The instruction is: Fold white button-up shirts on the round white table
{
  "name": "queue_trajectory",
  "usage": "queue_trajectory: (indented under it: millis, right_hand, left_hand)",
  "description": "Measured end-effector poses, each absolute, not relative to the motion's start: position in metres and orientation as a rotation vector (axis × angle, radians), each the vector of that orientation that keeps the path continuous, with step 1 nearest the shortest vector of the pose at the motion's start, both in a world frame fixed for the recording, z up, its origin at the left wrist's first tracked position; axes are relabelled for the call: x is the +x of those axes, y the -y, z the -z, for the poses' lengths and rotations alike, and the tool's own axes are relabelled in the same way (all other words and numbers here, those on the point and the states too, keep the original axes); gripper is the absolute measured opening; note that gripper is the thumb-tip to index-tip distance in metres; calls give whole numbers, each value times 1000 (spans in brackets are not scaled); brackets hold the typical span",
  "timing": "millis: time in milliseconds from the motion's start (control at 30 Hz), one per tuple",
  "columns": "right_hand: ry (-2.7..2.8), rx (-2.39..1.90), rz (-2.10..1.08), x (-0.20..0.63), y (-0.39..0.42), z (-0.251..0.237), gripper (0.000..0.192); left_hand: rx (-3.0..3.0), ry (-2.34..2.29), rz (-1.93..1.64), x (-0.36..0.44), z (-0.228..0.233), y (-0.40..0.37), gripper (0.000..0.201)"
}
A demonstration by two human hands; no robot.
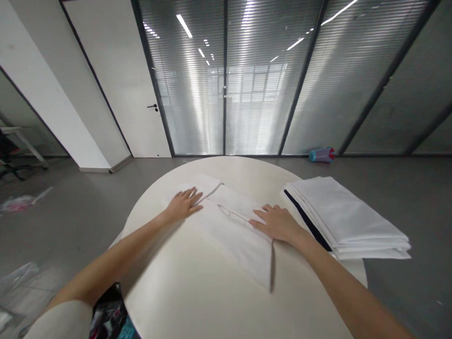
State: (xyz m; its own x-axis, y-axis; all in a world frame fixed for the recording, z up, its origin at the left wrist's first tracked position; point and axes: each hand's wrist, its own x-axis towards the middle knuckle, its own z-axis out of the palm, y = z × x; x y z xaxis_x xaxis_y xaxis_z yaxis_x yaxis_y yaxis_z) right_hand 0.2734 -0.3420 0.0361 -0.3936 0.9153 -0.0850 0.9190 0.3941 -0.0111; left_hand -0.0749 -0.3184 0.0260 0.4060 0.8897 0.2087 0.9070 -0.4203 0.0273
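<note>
Both the left hand [183, 203] and right hand [276, 223] lie flat and unclenched on a white, partly folded cloth [238, 229] mid-bench. A stack of folded white cloths [352, 221] sits alongside on the round white bench [192, 297]; judging by this, folding is underway, unfinished.

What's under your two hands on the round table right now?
Both the left hand and right hand press flat on a folded white cloth lying on the table. Anything beneath the cloth is covered.

Both forearms are bare from the lower corners of the frame up to the wrists. The left hand [183, 203] and the right hand [276, 222] wear no gloves, rings or watch. A pale, cream-white sleeve [57, 322] shows at lower left.
</note>
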Motion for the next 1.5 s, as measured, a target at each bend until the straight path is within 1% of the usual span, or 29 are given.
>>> queue_trajectory:
  millis: [67,133,233,300,367,467,500,567,667,733,833,933,1000,1100,1133,1167,1267,1300,1333,1400,1467,1500]
  right_hand:
    - [-2658,1599,160,268,372,-39,68]
    - [-2798,1466,235,263,404,-35,68]
    - [-2921,1399,198,257,438,-21,74]
    - [-2986,1357,142,258,447,-17,76]
    - [-3058,1233,141,262,448,-20,70]
    - [-3149,992,201,271,445,-30,53]
    - [-3175,933,211,275,445,-31,47]
    - [-3222,857,194,280,446,-31,39]
    - [-3283,779,110,284,447,-24,40]
    - [-3329,717,55,284,446,-19,40]
    - [-3419,670,-6,282,444,-18,34]
    - [-3505,724,-29,281,444,-21,24]
    - [-3548,793,12,283,449,-22,21]
    - [-3575,848,191,289,462,-22,21]
    - [-3566,831,263,292,468,-22,20]
    - [-3548,803,324,294,473,-22,24]
    - [-3469,761,383,303,482,-21,60]
    - [-3449,779,365,305,482,-21,65]
    - [-3444,806,330,306,481,-22,65]
    - [-3445,833,254,305,476,-22,59]
    - [-3454,804,208,301,471,-22,50]
    - [-3462,776,197,298,468,-22,46]
  left_hand:
    - [-2563,1657,422,-72,-43,299,41]
    - [-2575,1651,464,-62,-54,289,39]
    - [-2640,1608,463,-45,-59,287,39]
    - [-2685,1578,462,-40,-58,291,38]
    - [-2720,1555,456,-42,-55,300,34]
    - [-2842,1425,422,-62,-47,331,25]
    - [-2908,1349,402,-71,-43,347,26]
    - [-3037,1200,358,-92,-35,383,35]
    - [-3102,1142,322,-115,-27,432,52]
    - [-3100,1168,308,-122,-27,452,59]
    - [-3130,1179,292,-120,-32,462,60]
    - [-3152,1061,329,-114,-29,460,62]
    - [-3145,965,345,-111,-22,462,61]
    - [-3137,880,434,-111,-9,471,59]
    - [-3133,872,505,-112,-5,475,56]
    - [-3127,876,597,-113,-2,479,52]
    - [-3060,998,951,-113,2,485,38]
    - [-3018,1078,1061,-113,1,485,34]
    - [-2981,1160,1135,-111,0,485,31]
    - [-2971,1227,1156,-108,-7,482,27]
    - [-3066,1127,993,-104,-16,480,27]
    - [-3132,1053,853,-103,-20,480,31]
